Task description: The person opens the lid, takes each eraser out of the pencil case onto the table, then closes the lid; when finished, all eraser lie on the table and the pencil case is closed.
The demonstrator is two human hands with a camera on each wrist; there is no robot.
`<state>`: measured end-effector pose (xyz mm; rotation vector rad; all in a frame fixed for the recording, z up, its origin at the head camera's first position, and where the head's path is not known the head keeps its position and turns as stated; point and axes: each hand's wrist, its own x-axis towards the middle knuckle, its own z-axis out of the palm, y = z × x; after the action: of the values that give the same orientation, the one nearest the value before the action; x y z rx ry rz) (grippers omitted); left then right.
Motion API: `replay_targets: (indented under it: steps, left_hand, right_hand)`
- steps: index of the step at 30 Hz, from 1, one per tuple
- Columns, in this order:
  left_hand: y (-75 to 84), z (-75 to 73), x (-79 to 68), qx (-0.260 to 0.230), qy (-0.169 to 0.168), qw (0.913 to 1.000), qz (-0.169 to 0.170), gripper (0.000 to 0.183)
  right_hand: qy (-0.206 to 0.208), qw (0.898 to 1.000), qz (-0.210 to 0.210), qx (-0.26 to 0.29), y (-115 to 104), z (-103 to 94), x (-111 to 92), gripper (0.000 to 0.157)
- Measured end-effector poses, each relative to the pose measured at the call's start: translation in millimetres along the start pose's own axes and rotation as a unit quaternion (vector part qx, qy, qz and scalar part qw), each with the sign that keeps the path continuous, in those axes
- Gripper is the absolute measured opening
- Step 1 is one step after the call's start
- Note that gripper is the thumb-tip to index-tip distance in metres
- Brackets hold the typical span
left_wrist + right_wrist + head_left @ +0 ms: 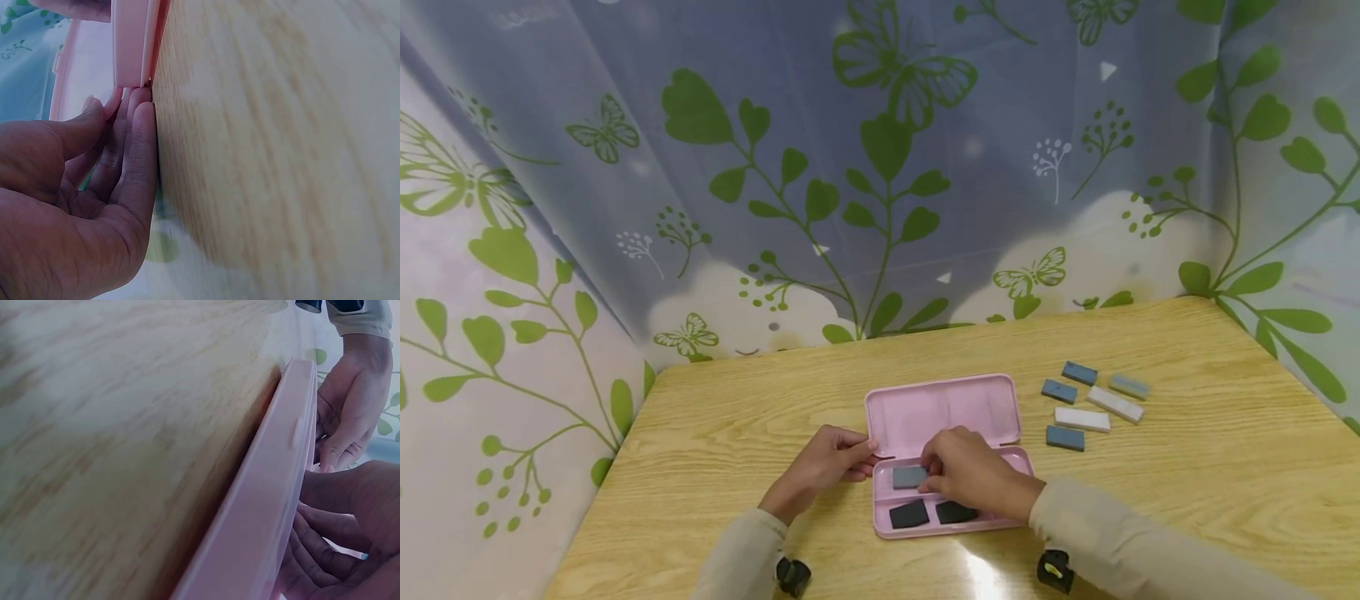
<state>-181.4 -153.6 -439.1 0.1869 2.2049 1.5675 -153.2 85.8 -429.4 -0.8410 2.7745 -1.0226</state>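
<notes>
Blue and pale fabric printed with green leaves and butterflies [760, 50] hangs behind a wood-grained surface [700, 467]. On it lies a pink, rectangular, hinged case [910, 417], lid raised at the far side. The right hand [973, 479] reaches over the base, thumb and fingers bent down beside a grey block there; whether they pinch it cannot be told. The left hand [831, 458] touches the case's left end near the hinge, fingers nearly straight. Two long white bars [1082, 419] lie right of the case, among three dark blue blocks [1065, 437] and one grey-blue block [1130, 386]. Two black, flat pieces [909, 514] occupy the near row; the grey, rectangular block [907, 477] sits in the far compartment.
</notes>
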Motion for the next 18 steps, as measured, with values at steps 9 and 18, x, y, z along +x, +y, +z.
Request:
replay_targets:
  steps: [9, 18]
  left_hand:
    - [-3.8, -0.6, 2.7, 0.002, 0.001, 1.0, -0.003, 0.026]
    - [-4.7, -0.5, 3.0, 0.001, 0.0, 1.0, -0.001, 0.025]
  right_hand:
    - [-0.001, 1.0, 0.013, 0.006, -0.6, 2.1, 0.1, 0.02]
    - [-0.012, 0.999, 0.033, 0.039, 0.4, -3.2, -2.9, 0.02]
